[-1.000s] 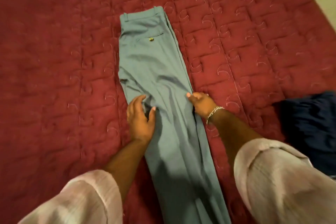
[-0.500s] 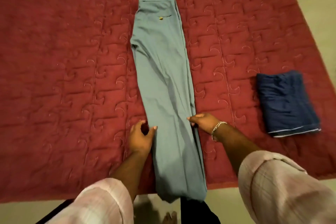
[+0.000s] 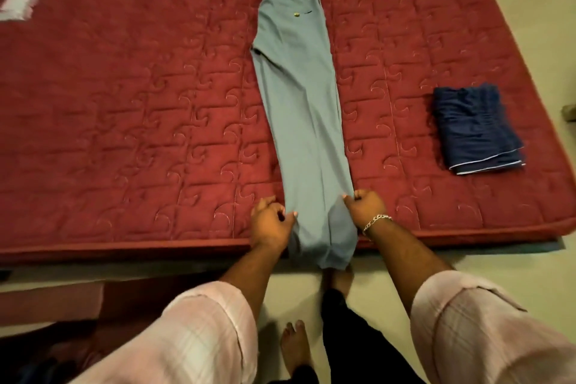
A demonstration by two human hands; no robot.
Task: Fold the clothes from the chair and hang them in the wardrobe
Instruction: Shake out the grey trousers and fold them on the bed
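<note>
Grey-green trousers [image 3: 299,109], soft, light, likely limp when lifted, flat on bed [image 3: 124,134]; left hand [image 3: 271,224] and right hand [image 3: 364,209] pinch opposite leg edges near the hems.

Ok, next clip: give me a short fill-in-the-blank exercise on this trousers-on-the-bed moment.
1. The grey-green trousers lie lengthwise on a quilted ____ mattress.
2. The left hand and right hand grip the trouser legs near the ____ end, which hangs over the mattress edge.
3. A folded ____ garment lies to the right of the trousers.
4. A bracelet is on the ____ wrist.

Missing words: red; hem; navy blue; right
</note>
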